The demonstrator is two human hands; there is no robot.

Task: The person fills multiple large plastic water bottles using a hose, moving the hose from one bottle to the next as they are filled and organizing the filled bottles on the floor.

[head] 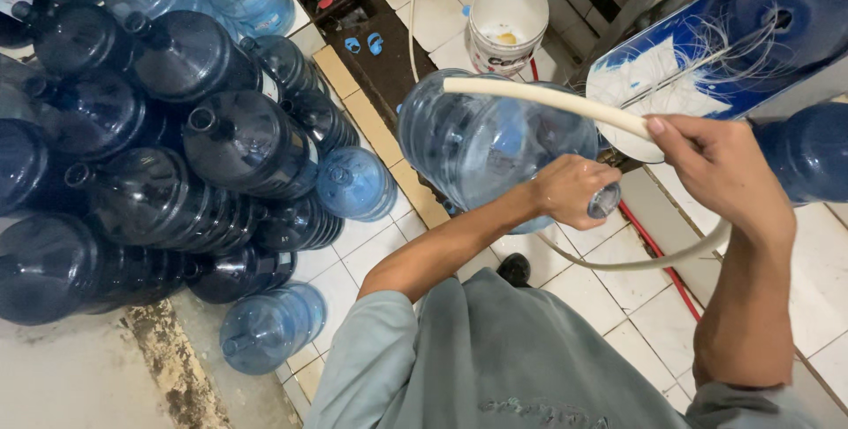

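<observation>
A: From the head view, why is the big clear water jug (490,151) tipped on its side?

B: The left hand (570,190) is clenched round its neck, holding the mouth toward the person. The right hand (720,168) grips a cream hose (548,98) arched over the jug, its end seemingly near that mouth, though the hand hides it.

A: And the rest?

B: Stacked dark jugs (159,173) lie left; a white bucket (505,22) stands on the tiled floor (654,323).

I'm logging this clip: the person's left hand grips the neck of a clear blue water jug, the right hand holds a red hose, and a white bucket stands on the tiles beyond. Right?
Not quite: the hose in the right hand is cream-white, not red, as the head view shows. The rest holds: the left hand grips the neck of the clear blue water jug, and the white bucket stands beyond.
</observation>
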